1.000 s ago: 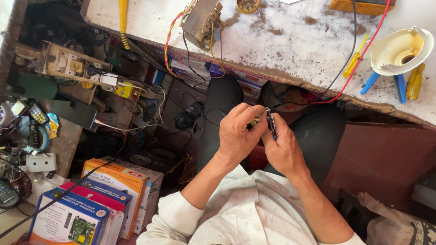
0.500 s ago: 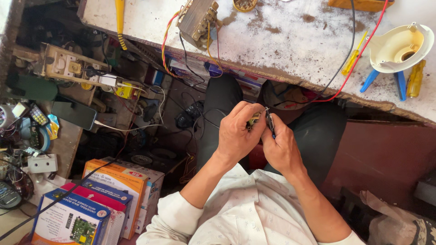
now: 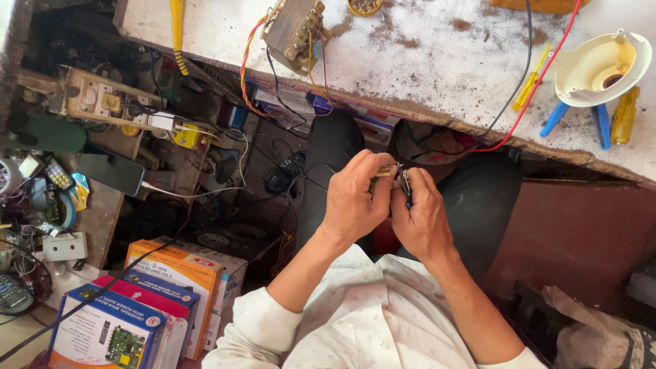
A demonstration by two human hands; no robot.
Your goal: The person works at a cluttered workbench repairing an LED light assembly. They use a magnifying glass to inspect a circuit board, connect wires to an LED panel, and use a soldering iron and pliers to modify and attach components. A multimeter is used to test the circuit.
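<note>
**Close over the lap, both hands pinched on one small part**

Right now your two hands meet just below the near edge of the workbench (image 3: pixel 437 82), above your knees, so the small work sits where you look straight down on it. Your left hand (image 3: pixel 352 201) curls its fingers tight around a small yellowish part (image 3: pixel 384 171), thumb and forefinger pinched on it to keep it from turning. Your right hand (image 3: pixel 424 222) is closed on a slim tool with a blue handle (image 3: pixel 408 195), whose dark tip touches the part; what kind of tool it is I cannot tell, since the fingers cover most of it.

On the bench, at the far side, a transformer (image 3: pixel 294 27) stands with red and yellow leads hanging over the edge, within reach of your left hand. A red wire (image 3: pixel 540 82) and a black one run from the far right down toward your lap. A cream plastic housing (image 3: pixel 598 68) rests to the far right with blue-handled pliers (image 3: pixel 601 123) beneath it and a yellow screwdriver (image 3: pixel 625 116) beside it. Coloured cardboard boxes (image 3: pixel 157 301) are stacked at the near left.
</note>
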